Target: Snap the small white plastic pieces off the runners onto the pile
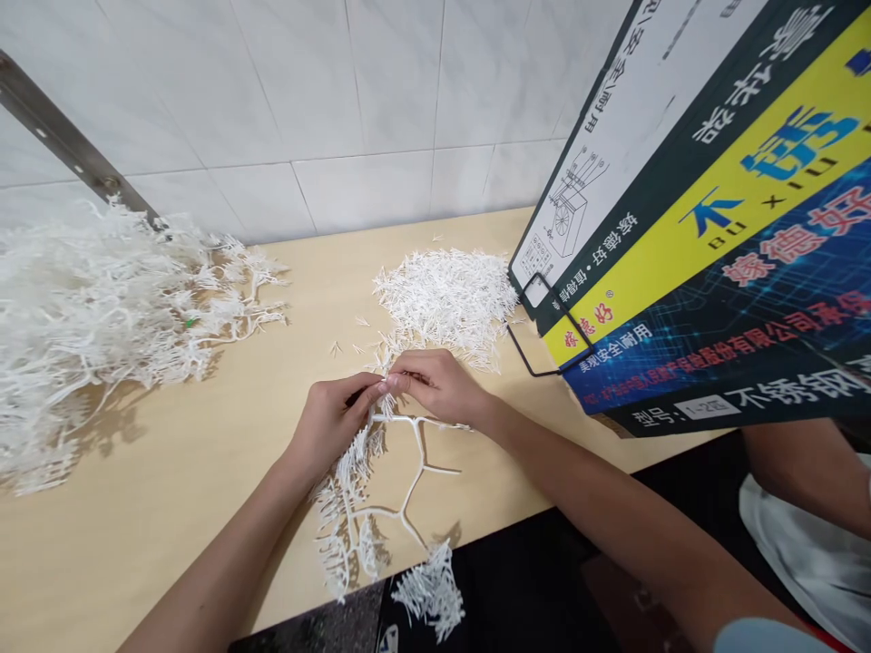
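Note:
My left hand (338, 413) and my right hand (435, 385) meet in front of a heap of loose white plastic sprigs (449, 299). The left fingers pinch the upper end of a white branched plastic stem (410, 490). Right thumb and forefinger are closed on a small white sprig at the same spot; the fingertips partly hide it. Along the stem's left side, tufts of sprigs (354, 467) are fitted, while its right-hand twigs show bare. Another white tuft (432, 589) hangs over the table's front edge, under the stem.
A big mound of white tufted branches (136, 308) covers the table's left. At right, a printed cardboard box (680, 236) leans over the table beside a black wire frame (534, 367). Another person's arm (803, 472) shows at the right edge. A tiled wall (367, 181) bounds the back.

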`<state>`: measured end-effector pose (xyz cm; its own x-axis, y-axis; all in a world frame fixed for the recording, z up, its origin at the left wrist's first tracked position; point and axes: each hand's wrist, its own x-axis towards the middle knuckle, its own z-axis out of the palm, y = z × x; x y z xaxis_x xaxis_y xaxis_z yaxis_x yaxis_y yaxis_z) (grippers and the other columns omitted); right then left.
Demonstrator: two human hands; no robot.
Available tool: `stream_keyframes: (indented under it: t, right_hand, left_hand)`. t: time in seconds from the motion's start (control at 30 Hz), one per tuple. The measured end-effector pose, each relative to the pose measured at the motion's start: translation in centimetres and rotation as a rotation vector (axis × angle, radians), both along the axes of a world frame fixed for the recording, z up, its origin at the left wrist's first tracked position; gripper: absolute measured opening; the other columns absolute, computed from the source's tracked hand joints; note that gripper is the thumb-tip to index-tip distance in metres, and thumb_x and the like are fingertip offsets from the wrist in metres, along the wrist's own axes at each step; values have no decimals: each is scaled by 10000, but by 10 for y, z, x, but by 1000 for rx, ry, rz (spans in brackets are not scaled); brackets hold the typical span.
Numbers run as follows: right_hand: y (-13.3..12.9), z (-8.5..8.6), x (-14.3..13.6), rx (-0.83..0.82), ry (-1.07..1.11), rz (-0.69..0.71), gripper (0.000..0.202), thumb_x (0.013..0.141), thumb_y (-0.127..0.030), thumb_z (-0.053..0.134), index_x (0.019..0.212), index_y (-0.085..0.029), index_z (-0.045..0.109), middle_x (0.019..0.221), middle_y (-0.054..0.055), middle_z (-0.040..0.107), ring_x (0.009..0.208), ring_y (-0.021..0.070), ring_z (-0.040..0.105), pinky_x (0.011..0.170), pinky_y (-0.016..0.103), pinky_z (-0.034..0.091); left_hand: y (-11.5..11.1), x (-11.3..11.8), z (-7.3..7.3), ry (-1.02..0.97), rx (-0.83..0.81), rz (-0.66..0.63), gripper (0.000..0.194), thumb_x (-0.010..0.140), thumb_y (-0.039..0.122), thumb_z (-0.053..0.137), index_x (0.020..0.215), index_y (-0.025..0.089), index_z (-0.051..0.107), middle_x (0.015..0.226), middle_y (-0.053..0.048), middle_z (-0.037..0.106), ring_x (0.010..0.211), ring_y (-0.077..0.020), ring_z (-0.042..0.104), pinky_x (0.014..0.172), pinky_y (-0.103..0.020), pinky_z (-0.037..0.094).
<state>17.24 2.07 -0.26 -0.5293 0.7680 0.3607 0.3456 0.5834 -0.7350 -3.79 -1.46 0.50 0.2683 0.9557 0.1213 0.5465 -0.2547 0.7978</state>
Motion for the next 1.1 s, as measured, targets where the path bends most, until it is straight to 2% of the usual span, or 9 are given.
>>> stream_keyframes:
  t: [0.27,0.4,0.47,0.53,0.6,0.67,0.73,0.93,1.1]
  right_hand:
    - [-20,-2,-16,185,-45,-211,263,983,-237,517,758,-204,649,758,27,651,671,141,548,648,279,397]
    - [-13,-7,-14,277,-48,-439,294,987,-238,495,718,-204,607,726,32,625,619,143,495,605,295,357]
    - [-3,-8,-7,251,-17,-564,298,989,-247,506,708,-203,596,719,31,622,619,149,497,624,304,363]
    - [5,-7,-1,206,0,-594,252,998,-268,515,788,-201,636,766,36,652,653,160,535,670,310,395]
    - [7,-6,2,173,8,-577,185,1006,-274,514,987,-197,681,918,58,700,721,174,587,723,317,430]
    - [3,-3,2,156,15,-545,250,1019,-287,499,1193,-201,656,1103,86,704,807,187,628,770,322,453]
    - [-4,0,0,127,8,-460,301,1039,-334,483,1277,-215,623,1162,85,701,864,190,652,801,318,463]
    - [-14,-2,-7,49,-199,-153,310,970,-540,605,1039,-244,667,868,-5,706,731,151,616,681,272,395]
    - [-9,-5,-9,98,-163,-126,323,1049,-356,486,799,-193,608,760,7,630,694,130,540,665,261,357]
  left_hand:
    - [-1,6,6,94,121,-32,391,963,385,525,629,182,511,514,61,348,486,-90,303,513,-223,257]
    - [-7,6,4,107,124,-21,324,910,324,535,619,184,517,502,58,379,470,-89,354,516,-221,269]
    - [-11,5,1,118,115,-39,306,904,318,548,630,183,537,496,63,373,461,-86,349,518,-221,275]
    - [-12,4,-1,100,78,-27,315,939,356,545,677,183,576,509,65,377,471,-90,346,522,-223,283]
    - [-10,4,-1,47,25,8,330,978,415,526,764,186,629,548,56,431,509,-103,384,538,-226,306]
    - [-7,5,0,-18,-29,36,343,996,463,516,849,190,663,596,44,493,553,-116,427,557,-229,331]
    - [-5,6,2,-61,-60,58,359,997,492,520,872,190,668,622,39,529,566,-119,444,565,-232,345]
    - [-3,6,2,-65,-51,106,364,989,505,540,905,187,695,651,36,599,572,-119,483,578,-234,353]
    - [-4,5,0,-97,-83,156,437,998,534,504,798,179,662,590,46,504,566,-116,437,574,-240,332]
